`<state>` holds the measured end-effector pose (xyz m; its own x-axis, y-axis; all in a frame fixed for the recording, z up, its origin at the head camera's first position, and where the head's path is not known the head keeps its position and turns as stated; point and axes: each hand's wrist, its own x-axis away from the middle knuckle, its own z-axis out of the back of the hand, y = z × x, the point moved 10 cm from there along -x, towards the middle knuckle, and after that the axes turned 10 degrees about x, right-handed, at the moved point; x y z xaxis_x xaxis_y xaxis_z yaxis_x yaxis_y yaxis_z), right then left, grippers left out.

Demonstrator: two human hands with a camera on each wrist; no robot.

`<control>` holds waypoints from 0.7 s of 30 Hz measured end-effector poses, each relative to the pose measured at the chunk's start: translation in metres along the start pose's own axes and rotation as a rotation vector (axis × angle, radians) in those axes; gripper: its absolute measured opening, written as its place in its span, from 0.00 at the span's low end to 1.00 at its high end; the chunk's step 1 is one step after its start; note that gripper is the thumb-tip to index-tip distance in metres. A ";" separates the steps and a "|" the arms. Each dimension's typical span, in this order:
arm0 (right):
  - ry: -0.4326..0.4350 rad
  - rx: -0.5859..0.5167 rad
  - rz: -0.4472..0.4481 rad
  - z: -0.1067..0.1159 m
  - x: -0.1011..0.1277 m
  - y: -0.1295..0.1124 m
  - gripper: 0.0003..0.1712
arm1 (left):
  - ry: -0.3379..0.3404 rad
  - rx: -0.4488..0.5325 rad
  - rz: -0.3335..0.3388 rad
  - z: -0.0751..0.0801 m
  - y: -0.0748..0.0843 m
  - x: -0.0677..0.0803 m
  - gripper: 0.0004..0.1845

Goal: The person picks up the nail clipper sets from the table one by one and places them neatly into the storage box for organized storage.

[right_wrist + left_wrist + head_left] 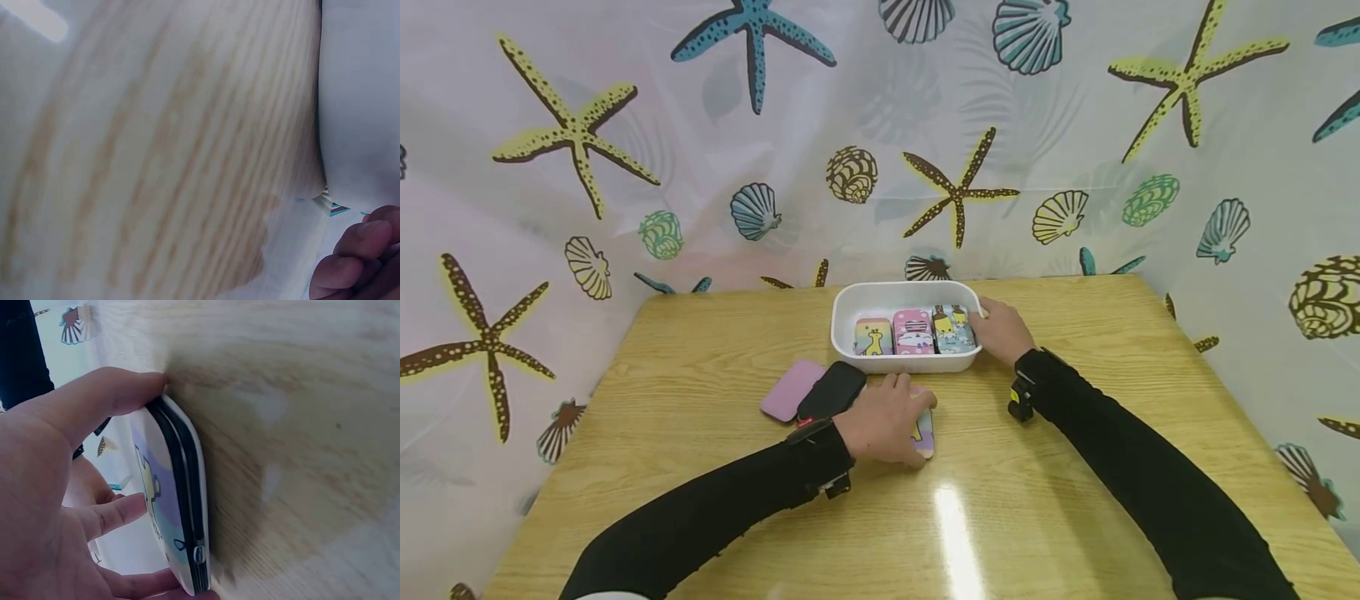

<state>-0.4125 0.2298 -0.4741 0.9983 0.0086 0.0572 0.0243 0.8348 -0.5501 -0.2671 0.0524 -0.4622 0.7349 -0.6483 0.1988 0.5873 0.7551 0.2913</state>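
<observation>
My left hand (pixel 883 419) holds a small flat case (pixel 923 433) with a pastel giraffe print, thumb and fingers at opposite ends. Two dark edge bands and a small metal clasp show on the case (pixel 178 494) in the left wrist view; it lies at the tabletop. My right hand (pixel 1002 331) grips the right end of a white plastic bin (pixel 848 360). Inside that bin, side by side, are a giraffe-print case (pixel 873 337), a pink case (pixel 913 333) and a blue-and-yellow case (pixel 953 331). Some right fingers are hidden behind the bin's wall.
Left of the bin, a pink flat case (pixel 792 390) lies beside a black flat case (pixel 832 390), close to my left wrist. The wooden table (pixel 715 333) meets a shell-and-starfish curtain (pixel 700 150) at the back.
</observation>
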 end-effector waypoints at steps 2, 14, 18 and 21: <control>-0.002 0.002 -0.003 -0.001 -0.001 0.000 0.32 | 0.008 0.007 -0.015 0.003 0.001 0.002 0.40; 0.000 0.006 -0.004 -0.001 -0.001 0.002 0.32 | 0.151 0.021 -0.118 0.053 0.018 0.017 0.41; 0.005 0.006 -0.001 -0.001 -0.001 0.002 0.32 | 0.205 0.028 -0.089 0.075 0.011 0.017 0.42; 0.006 0.003 -0.007 -0.002 -0.002 0.002 0.32 | 0.254 0.021 -0.061 0.091 0.002 0.015 0.45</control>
<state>-0.4141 0.2306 -0.4766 0.9984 0.0000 0.0562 0.0308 0.8362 -0.5476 -0.2858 0.0356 -0.3736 0.7617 -0.6451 -0.0606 0.6279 0.7117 0.3150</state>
